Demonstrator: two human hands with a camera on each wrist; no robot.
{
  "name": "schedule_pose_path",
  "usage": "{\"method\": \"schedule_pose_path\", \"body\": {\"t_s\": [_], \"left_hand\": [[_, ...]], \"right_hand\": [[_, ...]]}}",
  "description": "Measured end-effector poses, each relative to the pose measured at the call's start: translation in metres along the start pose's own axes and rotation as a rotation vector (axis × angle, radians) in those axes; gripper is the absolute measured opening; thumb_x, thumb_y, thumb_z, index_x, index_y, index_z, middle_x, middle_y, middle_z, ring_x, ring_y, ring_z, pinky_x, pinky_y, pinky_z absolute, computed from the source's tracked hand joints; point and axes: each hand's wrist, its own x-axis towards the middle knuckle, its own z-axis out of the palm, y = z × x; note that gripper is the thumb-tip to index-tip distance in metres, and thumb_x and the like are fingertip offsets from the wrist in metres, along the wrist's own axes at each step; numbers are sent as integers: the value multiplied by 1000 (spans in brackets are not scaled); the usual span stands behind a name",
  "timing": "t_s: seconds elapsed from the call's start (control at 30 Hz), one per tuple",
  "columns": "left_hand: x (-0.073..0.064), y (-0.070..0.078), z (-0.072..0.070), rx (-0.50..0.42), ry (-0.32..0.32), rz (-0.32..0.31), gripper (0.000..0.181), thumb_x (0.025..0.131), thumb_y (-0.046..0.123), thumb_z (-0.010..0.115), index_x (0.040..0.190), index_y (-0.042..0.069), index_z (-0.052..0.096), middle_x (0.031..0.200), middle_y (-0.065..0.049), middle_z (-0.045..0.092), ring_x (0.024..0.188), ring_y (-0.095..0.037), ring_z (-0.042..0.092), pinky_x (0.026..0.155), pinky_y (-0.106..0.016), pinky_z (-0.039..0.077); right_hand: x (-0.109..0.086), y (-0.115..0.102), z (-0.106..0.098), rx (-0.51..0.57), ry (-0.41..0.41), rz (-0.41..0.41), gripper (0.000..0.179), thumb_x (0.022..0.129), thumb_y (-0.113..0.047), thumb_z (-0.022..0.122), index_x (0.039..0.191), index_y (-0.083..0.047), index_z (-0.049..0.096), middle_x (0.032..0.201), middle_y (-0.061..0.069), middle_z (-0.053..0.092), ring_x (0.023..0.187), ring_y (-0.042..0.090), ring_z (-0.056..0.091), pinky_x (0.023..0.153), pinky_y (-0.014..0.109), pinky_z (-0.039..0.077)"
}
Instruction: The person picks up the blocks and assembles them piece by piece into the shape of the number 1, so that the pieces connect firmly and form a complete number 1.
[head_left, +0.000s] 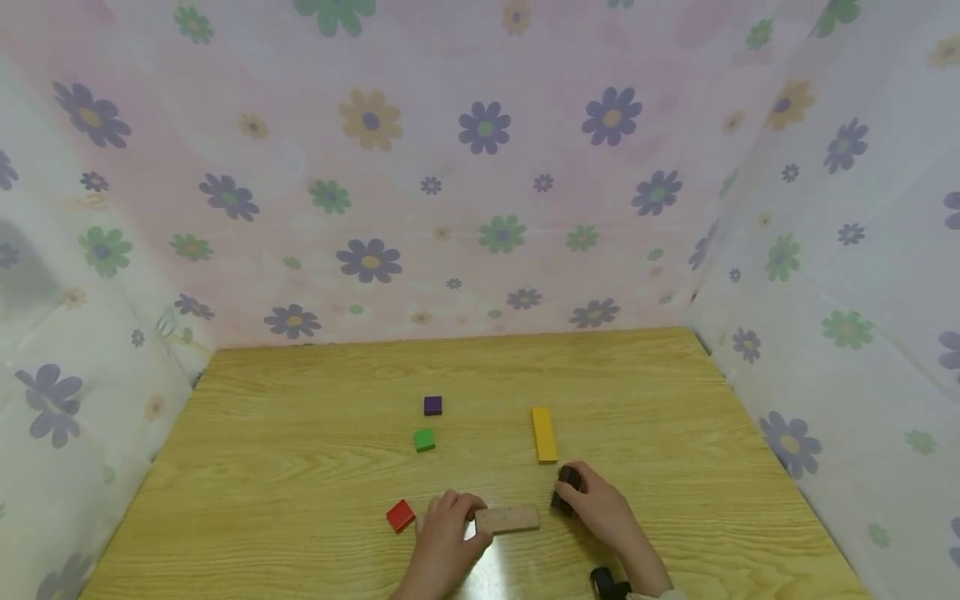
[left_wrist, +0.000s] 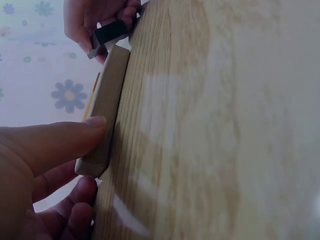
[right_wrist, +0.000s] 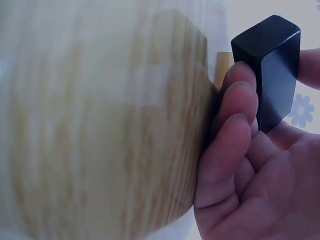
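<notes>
My left hand (head_left: 450,533) pinches the left end of a plain wooden block (head_left: 510,519) that lies on the table. In the left wrist view the thumb (left_wrist: 95,125) presses on the near side of the block, with the other fingers curled below its end. A bit of pale wood (head_left: 420,524) peeks out left of that hand, mostly hidden by it. To the right, my right hand (head_left: 603,510) grips a black block (right_wrist: 277,75) between thumb and fingers, tilted, just off the wooden block's right end. Its curled fingertips are right at the tabletop in the right wrist view.
A red block (head_left: 401,516) lies just left of the left hand. Farther back are a green block (head_left: 424,440) and a purple block (head_left: 432,406). A long yellow block (head_left: 544,435) lies beyond the right hand. Flowered cloth (head_left: 442,208) walls the wooden table (head_left: 300,433) on three sides.
</notes>
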Motion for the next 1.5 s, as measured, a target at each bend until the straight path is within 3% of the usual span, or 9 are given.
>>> {"method": "schedule_pose_path", "body": {"t_s": [0.23,0.47,0.77,0.97,1.1,1.5], "left_hand": [[6,-5,-1,-31,3,12,25,70,30,69,92,28,59,80,13,42,74,-8,34,63,-32,20],[9,-8,-6,-37,-33,33,24,73,31,67,94,27,57,83,13,42,76,-9,34,65,-32,21],[12,-12,-9,-27,-17,24,25,73,30,67,95,26,56,84,12,42,78,-10,34,64,-32,20],[14,-11,-7,-8,-24,22,32,76,36,65,105,26,57,91,9,43,79,-12,33,63,-33,20],[13,-10,-5,12,-32,23,33,78,40,63,108,30,57,96,9,42,78,-11,32,62,-33,18],[15,-8,-2,23,-12,58,29,81,40,60,108,31,55,95,10,40,77,-11,29,63,-34,16]], "right_hand": [[0,1,0,16,-1,4,47,85,-43,54,122,-13,50,91,4,58,60,15,51,54,31,40],[1,0,-3,63,-9,16,50,85,-42,54,123,-10,50,85,4,57,59,16,51,54,31,40],[5,6,-2,246,-90,-17,44,88,-36,52,122,-8,48,82,9,58,55,21,52,51,32,42],[7,4,-3,284,-33,15,43,88,-37,51,121,-11,50,92,9,58,51,20,47,48,32,40],[7,0,-5,309,-14,43,41,88,-40,49,119,-13,50,87,9,56,54,18,44,48,30,38],[11,-21,-2,356,-9,-28,41,87,-40,52,119,-15,45,79,7,58,48,16,37,45,27,33]]}}
